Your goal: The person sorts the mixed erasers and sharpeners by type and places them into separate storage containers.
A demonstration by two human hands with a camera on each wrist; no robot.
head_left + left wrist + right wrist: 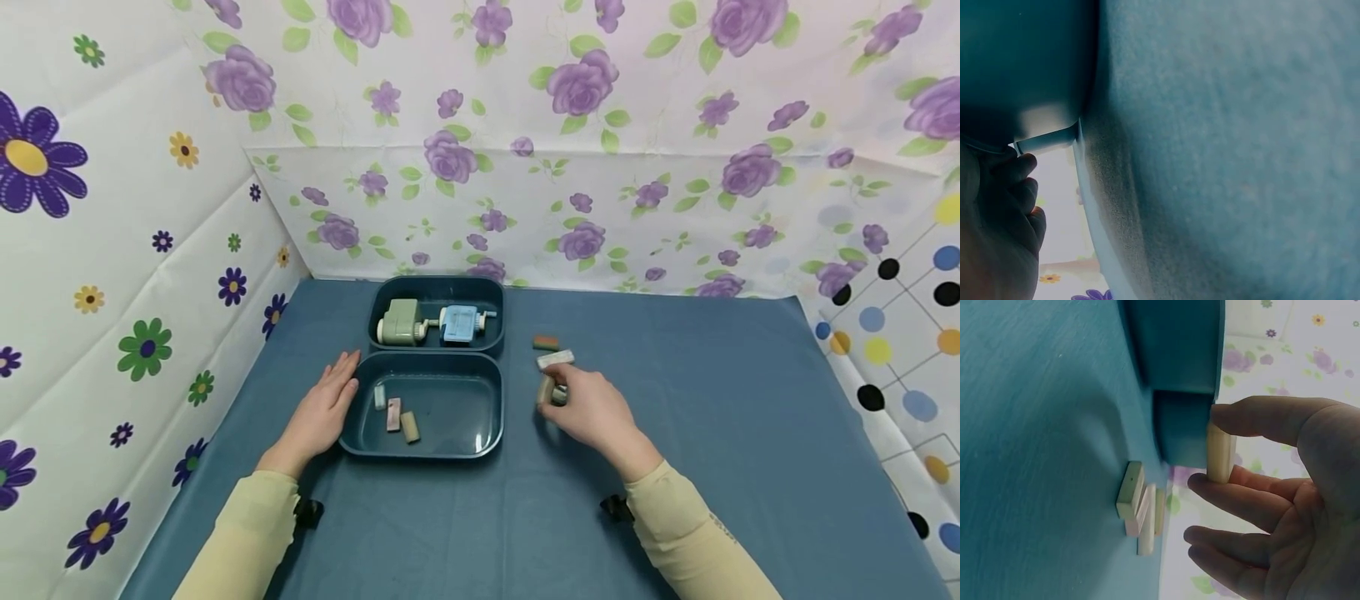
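Observation:
My right hand [600, 418] pinches a small tan eraser [1219, 453] between thumb and fingers, held above the table to the right of the front tray. Below it in the right wrist view lie a pale green eraser [1129, 490] and several others close together. A white eraser [556, 359] and a brown eraser [546, 342] show just past the fingertips. My left hand [318, 417] rests its fingers along the left rim of the dark teal front tray [450, 417]. Inside that tray are a whitish eraser [379, 397], a pink eraser [393, 414] and a tan eraser [409, 427].
Directly behind the front tray stands a second teal tray [375, 296] holding a green crank pencil sharpener [402, 322] and a light blue one. Blue cloth [720, 400] covers the table. Flowered sheets [525, 192] hang behind and at the left; a dotted one hangs at the right.

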